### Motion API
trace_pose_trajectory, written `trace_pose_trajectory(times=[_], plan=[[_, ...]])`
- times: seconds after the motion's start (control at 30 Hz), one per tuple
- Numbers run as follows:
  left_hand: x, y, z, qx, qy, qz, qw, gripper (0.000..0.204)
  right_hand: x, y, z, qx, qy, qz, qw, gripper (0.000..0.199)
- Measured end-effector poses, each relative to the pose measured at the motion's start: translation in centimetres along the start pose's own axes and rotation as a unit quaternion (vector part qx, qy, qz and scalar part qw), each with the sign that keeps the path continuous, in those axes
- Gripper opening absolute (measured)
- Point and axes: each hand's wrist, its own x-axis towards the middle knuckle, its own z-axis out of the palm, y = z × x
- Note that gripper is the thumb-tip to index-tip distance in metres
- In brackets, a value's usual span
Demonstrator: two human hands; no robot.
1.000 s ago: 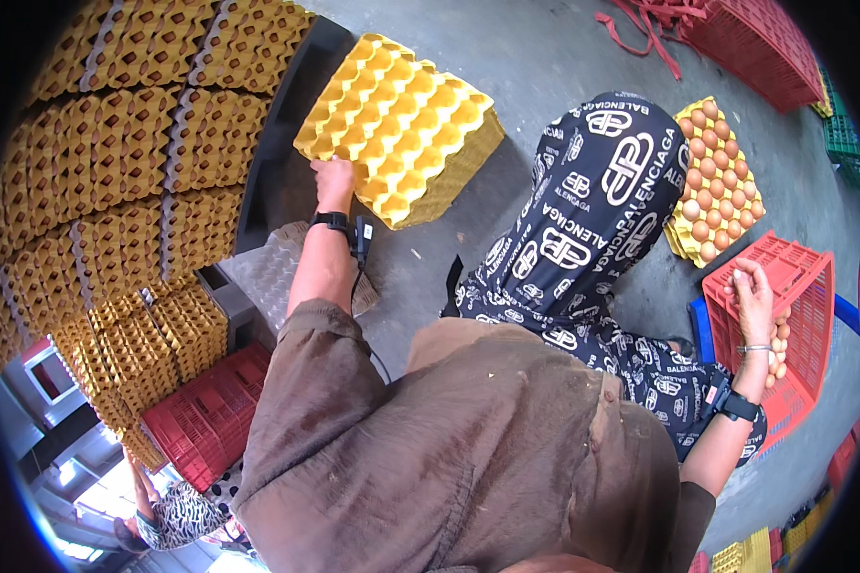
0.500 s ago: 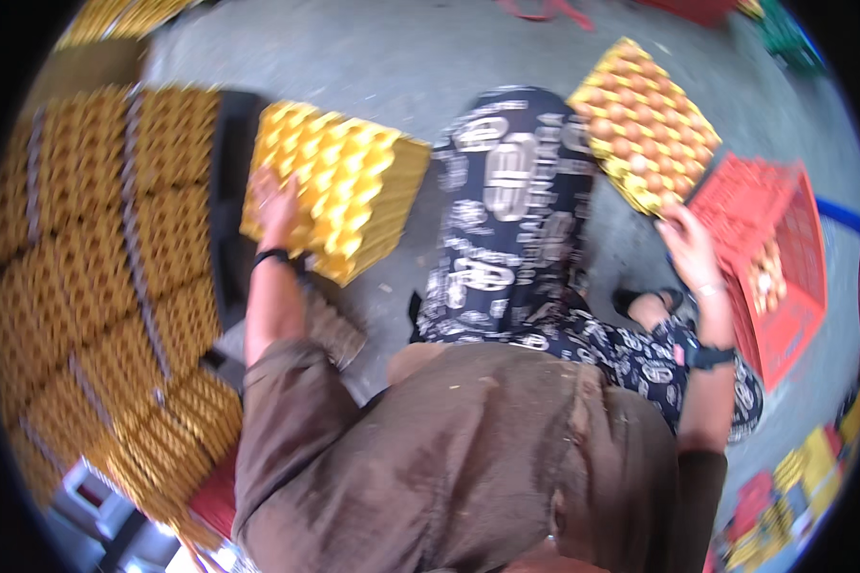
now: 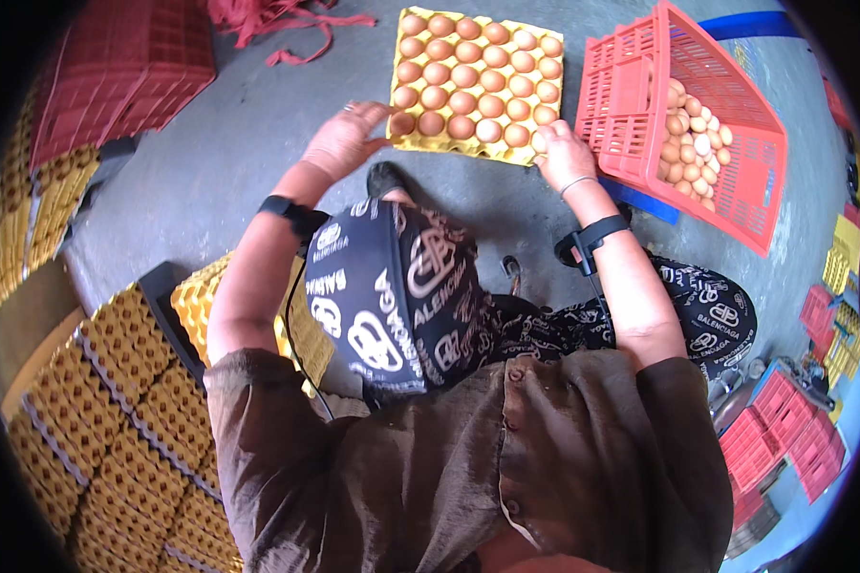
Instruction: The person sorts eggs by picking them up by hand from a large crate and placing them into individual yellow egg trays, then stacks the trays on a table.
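Observation:
A yellow egg tray point(image 3: 449, 147) filled with rows of brown eggs point(image 3: 465, 76) lies in front of me, beyond my knees. My left hand point(image 3: 347, 141) grips its near left corner, with the fingertips at the edge. At the near right corner my right hand point(image 3: 566, 158) is closed on the rim; its fingertips are partly hidden. Close to the right hand, a red plastic crate point(image 3: 621, 124) leans tilted with its mouth facing right. Loose brown eggs point(image 3: 695, 143) are heaped inside it.
Stacked yellow trays point(image 3: 196, 306) stand by my left elbow, partly covered by my arm. Many more trays point(image 3: 115, 420) fill the lower left. A dark red crate point(image 3: 129, 76) sits at the far left, near red strapping point(image 3: 296, 24). Pink-red crates point(image 3: 769, 430) are at the lower right.
My left hand has left the stack of empty yellow trays and now holds the filled egg tray's left corner. The right hand remains at the tray. The view has turned toward the right.

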Motion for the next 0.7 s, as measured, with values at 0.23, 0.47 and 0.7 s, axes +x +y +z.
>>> trace_pose_trajectory(times=[0.23,0.47,0.7], plan=[[2.5,-1.6,6.1,0.110,-0.034,0.007,0.993,0.043,0.8,1.1,0.5,-0.036,0.039,-0.074,0.996,0.034],[3.9,0.6,6.2,-0.045,-0.053,-0.050,0.996,0.044,1.7,-2.0,0.4,0.035,0.004,-0.049,0.998,0.053],[6.6,2.3,6.1,0.173,-0.130,-0.033,0.976,0.015,3.5,-2.8,0.4,-0.057,-0.061,-0.066,0.994,0.048]])
